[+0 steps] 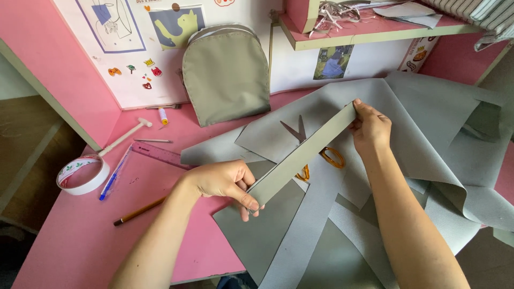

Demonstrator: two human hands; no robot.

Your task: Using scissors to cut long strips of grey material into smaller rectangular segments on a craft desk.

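A long grey strip of fabric (301, 154) is stretched diagonally above the pink desk (80, 235). My left hand (227, 182) pinches its near lower end. My right hand (369, 127) grips its far upper end. Under the strip lie scissors (310, 152) with orange handles, blades pointing away, on top of large grey fabric sheets (428, 139). More grey cut pieces (300, 235) spread toward the desk's front edge.
Left of my hands lie a pink ruler (160, 155), a pencil (140, 211), a blue pen (115, 174), a roll of white tape (83, 175) and a small white hammer (126, 135). A grey arched fabric panel (226, 75) leans on the back wall. A pink shelf (364, 29) holds scraps.
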